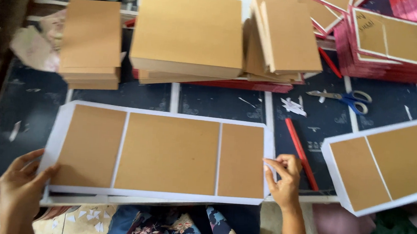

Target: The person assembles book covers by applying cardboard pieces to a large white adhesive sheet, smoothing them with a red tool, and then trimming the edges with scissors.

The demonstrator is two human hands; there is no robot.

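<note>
Left hand (20,187) fingers spread, gripping left edge of white sheet (156,194) bearing three brown cardboard panels (167,153); right hand (285,178) fingertips pinched on its right margin, red strip (301,154) just beyond, scissors (344,98) farther off.

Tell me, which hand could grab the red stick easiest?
Probably the right hand. It pinches the white sheet's right edge, close beside the red stick. The left hand holds the far left corner.

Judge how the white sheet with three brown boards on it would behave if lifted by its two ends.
The white sheet would probably fold at the narrow gaps between the brown boards, since only paper spans them. The boards look stiff and flat. Left hand and right hand touch opposite ends.
</note>
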